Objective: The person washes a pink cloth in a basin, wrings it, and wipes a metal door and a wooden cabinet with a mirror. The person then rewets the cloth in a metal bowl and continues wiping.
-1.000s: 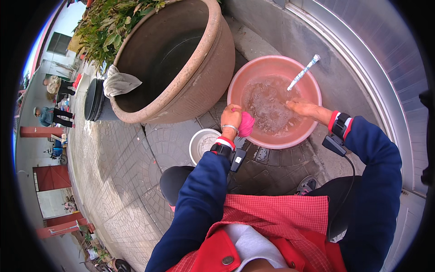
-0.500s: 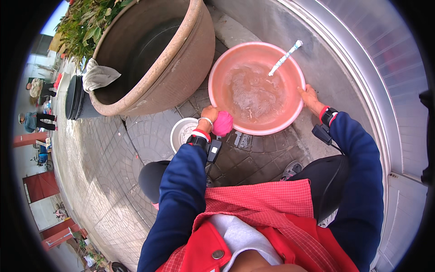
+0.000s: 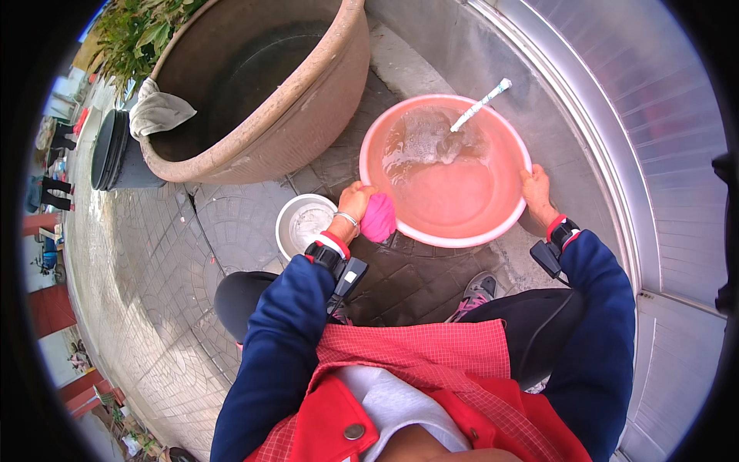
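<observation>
A large pink plastic basin (image 3: 452, 208) is tilted away from me. Its murky water (image 3: 419, 138) is pooled at the far side, leaving the near part of the bottom bare. My left hand (image 3: 356, 202) is closed on the basin's near-left rim, with a bright pink cloth (image 3: 378, 218) bunched against the same hand. On the right rim, my right hand (image 3: 537, 187) grips with its fingers curled over the edge. A white tube or stick with a blue pattern (image 3: 481, 105) leans across the far rim, its lower end at the water.
A grey-white bowl (image 3: 286, 227) stands left of my left hand. Beyond it rises a big brown clay vat (image 3: 308, 115) with a grey cloth (image 3: 160, 115) over its rim. Dark stacked buckets (image 3: 115, 158) stand farther left. A metal-panelled wall (image 3: 616, 115) borders the right side.
Both hands have tipped the basin away from me, its near side rising. The water has run from the middle to the far side. My view has shifted slightly.
</observation>
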Available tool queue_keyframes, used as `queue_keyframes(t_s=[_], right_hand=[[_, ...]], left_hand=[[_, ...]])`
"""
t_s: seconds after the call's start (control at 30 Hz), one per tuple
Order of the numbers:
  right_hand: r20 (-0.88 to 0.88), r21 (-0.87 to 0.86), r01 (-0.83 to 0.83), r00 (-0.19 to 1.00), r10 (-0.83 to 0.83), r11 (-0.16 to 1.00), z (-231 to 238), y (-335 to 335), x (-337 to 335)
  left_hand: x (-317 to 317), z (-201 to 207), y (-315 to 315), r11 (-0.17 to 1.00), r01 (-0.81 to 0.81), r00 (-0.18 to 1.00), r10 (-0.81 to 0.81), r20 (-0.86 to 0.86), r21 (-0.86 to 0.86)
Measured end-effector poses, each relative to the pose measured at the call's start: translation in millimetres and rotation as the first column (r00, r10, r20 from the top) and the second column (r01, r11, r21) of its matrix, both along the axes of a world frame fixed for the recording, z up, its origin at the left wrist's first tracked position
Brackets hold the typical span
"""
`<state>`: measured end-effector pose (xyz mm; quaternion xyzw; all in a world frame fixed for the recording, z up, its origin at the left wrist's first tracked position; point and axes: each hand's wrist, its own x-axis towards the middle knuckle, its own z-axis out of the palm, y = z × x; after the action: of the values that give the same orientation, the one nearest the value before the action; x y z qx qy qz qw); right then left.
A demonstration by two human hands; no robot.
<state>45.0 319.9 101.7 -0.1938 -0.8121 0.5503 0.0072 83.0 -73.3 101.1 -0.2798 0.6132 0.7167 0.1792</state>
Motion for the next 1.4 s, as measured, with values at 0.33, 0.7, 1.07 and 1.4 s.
queue_keyframes(t_s=[0.33, 0.7, 1.07, 1.4], right_hand=[[0.193, 0.316, -0.066, 0.981, 0.004, 0.946, 81.7, 15.1, 13.1], [0.613, 0.510, -0.764, 0.645, 0.456, 0.394, 151.0, -43.8, -167.0], [0.791, 0.353, -0.756, -0.075, 0.608, -0.552, 170.8, -4.0, -167.5], [0.863, 0.376, -0.872, 0.453, 0.223, 0.314, 162.2, -3.9, -100.0]], left_hand=[[28.3, 13.2, 9.2, 0.947, -0.029, 0.989, -0.021, 0.150, 0.321], [-51.2, 37.2, -42.5, 0.541, -0.257, 0.964, 0.086, 0.252, 0.801], [-27.6, 44.9, -35.2, 0.347, -0.166, 0.944, -0.214, 0.250, 0.923], [2.5, 44.7, -4.8, 0.521, -0.147, 0.912, -0.258, 0.320, 0.840]])
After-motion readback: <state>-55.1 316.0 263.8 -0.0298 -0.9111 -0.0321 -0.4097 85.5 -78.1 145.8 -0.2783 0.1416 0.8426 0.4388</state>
